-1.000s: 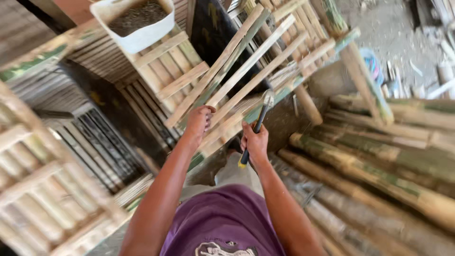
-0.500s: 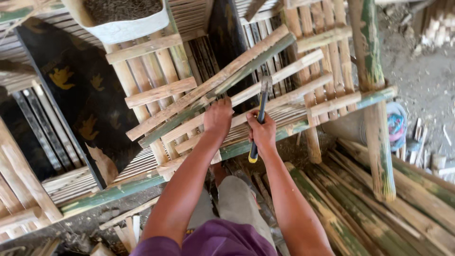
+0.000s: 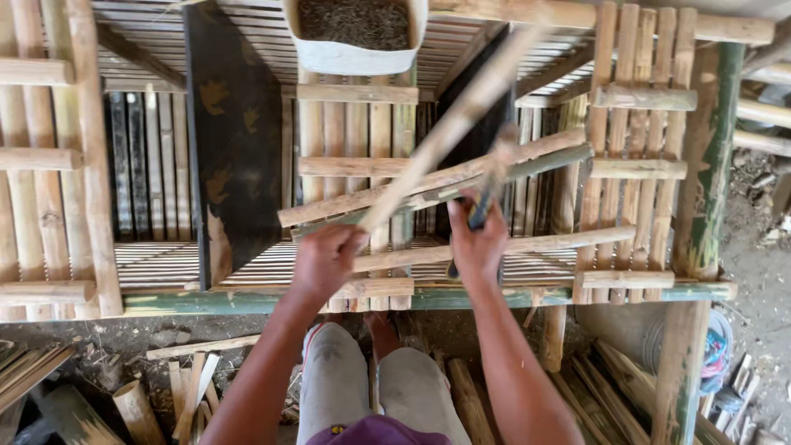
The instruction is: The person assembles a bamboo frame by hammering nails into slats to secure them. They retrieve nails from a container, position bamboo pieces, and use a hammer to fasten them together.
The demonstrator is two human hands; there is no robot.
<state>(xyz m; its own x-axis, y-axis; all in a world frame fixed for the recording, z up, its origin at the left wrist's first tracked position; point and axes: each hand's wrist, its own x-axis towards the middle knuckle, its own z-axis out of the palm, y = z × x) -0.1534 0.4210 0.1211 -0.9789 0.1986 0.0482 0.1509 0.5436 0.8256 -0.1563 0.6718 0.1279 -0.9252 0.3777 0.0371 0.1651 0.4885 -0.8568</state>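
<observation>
A blurred bamboo strip (image 3: pixel 449 132) is gripped at its lower end by the left hand (image 3: pixel 325 262), fingers closed around it. A blue-handled hammer (image 3: pixel 486 194) is clasped in the right hand (image 3: pixel 478 243) above the bamboo frame (image 3: pixel 428 185).

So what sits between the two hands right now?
In the head view, between the left hand and the right hand lie only crossed bamboo slats over the slatted bamboo frame; no other tool or loose item shows there.
</observation>
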